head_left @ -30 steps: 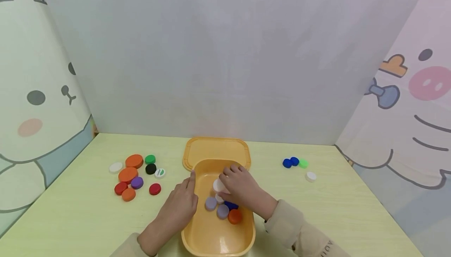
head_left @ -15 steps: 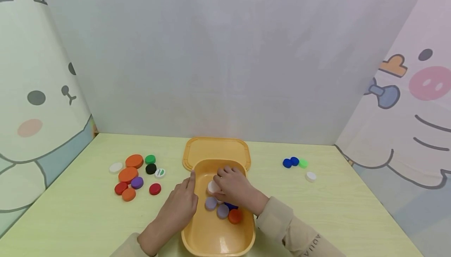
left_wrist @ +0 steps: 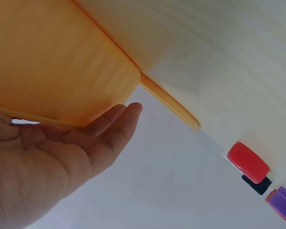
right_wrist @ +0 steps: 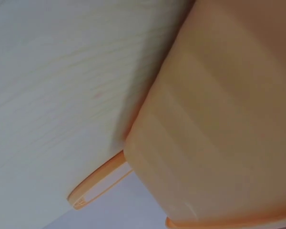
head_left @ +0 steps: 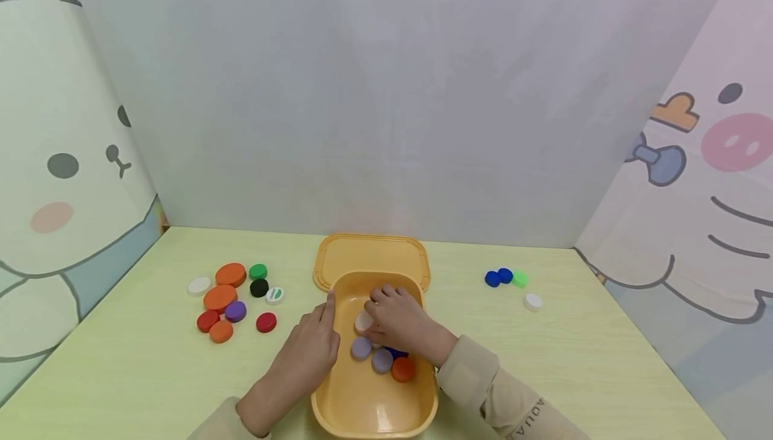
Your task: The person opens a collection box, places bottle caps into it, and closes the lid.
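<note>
An orange-yellow plastic box (head_left: 377, 413) stands open at the table's near middle. My left hand (head_left: 306, 351) holds its left rim, fingers along the outside; the left wrist view shows these fingers (left_wrist: 117, 131) nearly straight, the thumb hidden. Inside the box, my right hand (head_left: 398, 319) has thumb and fingers around a white bottle cap (head_left: 364, 322), which it partly covers. Close to that hand lie two lilac caps (head_left: 382, 361), an orange cap (head_left: 403, 369) and a dark blue piece (head_left: 396, 353), partly hidden. Only the box's outer wall (right_wrist: 219, 119) shows in the right wrist view, not the hand.
Behind the box lies its flat lid (head_left: 371, 252). Several caps, among them a large orange cap (head_left: 220, 298) and a red cap (head_left: 266, 322), are spread at the left. Two blue caps (head_left: 492, 279), a light green cap (head_left: 520, 280) and a white cap (head_left: 533, 302) lie at the right.
My right hand has moved a little left inside the box, and the white bottle cap has shifted left with it. The left hand stays at the rim.
</note>
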A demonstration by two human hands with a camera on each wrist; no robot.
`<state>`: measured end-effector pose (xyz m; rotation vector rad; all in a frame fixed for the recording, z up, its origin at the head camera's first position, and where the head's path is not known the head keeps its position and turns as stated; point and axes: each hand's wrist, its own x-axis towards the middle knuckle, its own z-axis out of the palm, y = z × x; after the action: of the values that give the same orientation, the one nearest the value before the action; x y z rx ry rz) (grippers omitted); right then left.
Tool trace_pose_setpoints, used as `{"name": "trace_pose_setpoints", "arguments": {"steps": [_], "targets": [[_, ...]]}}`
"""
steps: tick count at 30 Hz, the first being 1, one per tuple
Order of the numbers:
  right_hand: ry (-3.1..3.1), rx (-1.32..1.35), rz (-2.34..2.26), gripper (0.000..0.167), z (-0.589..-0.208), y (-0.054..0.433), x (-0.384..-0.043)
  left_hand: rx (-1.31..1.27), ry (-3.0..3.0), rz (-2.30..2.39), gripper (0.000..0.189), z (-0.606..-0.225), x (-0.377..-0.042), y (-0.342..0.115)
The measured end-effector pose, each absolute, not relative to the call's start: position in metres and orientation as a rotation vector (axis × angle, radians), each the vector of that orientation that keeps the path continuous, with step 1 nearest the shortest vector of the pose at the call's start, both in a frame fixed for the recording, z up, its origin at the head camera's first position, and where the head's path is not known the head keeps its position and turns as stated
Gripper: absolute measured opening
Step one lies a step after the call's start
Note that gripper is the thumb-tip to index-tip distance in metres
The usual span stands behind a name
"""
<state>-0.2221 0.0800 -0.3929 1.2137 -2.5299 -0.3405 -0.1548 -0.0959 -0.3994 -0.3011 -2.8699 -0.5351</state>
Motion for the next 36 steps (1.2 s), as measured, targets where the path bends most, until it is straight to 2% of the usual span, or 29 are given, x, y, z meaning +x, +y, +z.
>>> {"name": "trace_pose_setpoints", "arguments": {"steps": [10, 19, 29, 36], "targets": [[-2.536, 1.190, -0.329, 0.036, -0.392, 0.081, -0.221, -0.305, -2.869, -0.532, 0.057, -0.399, -0.155, -0.096], [-2.546, 1.153, -0.324, 0.031, -0.381, 0.086, -0.218, -0.316, -2.854, -0.559, 0.057, -0.398, -0.154, -0.096], [-2.591, 1.096, -0.124, 0.027, -0.364, 0.110, -0.221, -0.306, -2.872, -0.569, 0.058, -0.399, -0.155, -0.096], [-2.597, 1.004, -0.062, 0.030, -0.360, 0.133, -0.227, -0.309, -2.864, -0.562, 0.058, -0.399, -0.154, -0.096]]}}
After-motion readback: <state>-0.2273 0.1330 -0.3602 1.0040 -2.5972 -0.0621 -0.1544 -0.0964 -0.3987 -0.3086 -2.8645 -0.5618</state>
